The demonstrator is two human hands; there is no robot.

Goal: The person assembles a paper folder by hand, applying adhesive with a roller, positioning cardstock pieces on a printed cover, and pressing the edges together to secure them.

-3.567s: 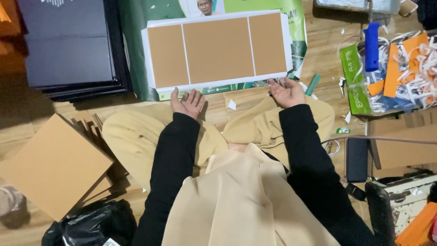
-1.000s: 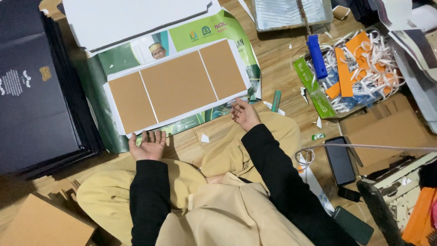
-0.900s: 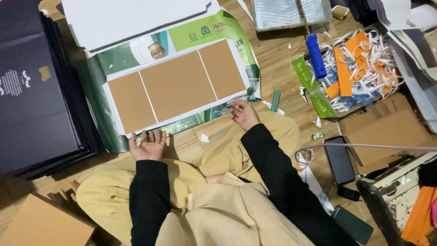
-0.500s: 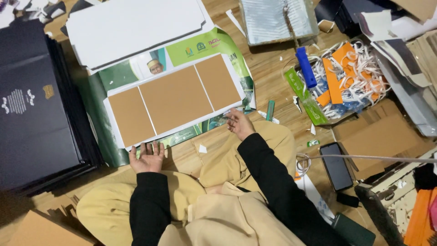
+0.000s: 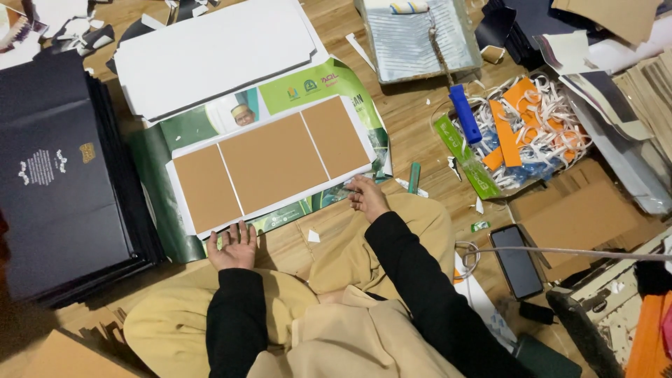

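Note:
A white sheet (image 5: 183,213) carrying three brown cardboard panels (image 5: 271,162) lies on a green printed banner (image 5: 164,203) on the wooden floor in front of my crossed legs. My left hand (image 5: 233,246) rests flat, fingers spread, at the sheet's near left edge. My right hand (image 5: 366,197) presses with its fingers on the sheet's near right corner. Neither hand holds anything.
A stack of black sheets (image 5: 59,175) lies at the left, white card (image 5: 210,52) at the back, a paint tray with roller (image 5: 420,35) beyond. At the right: a pile of paper strips (image 5: 532,133), a blue-handled tool (image 5: 465,114), a green cutter (image 5: 414,178), a phone (image 5: 516,260).
The view has swung left and forward, so the sheet sits more centrally. Both hands stay at the sheet's near edge; the right hand slid slightly along it.

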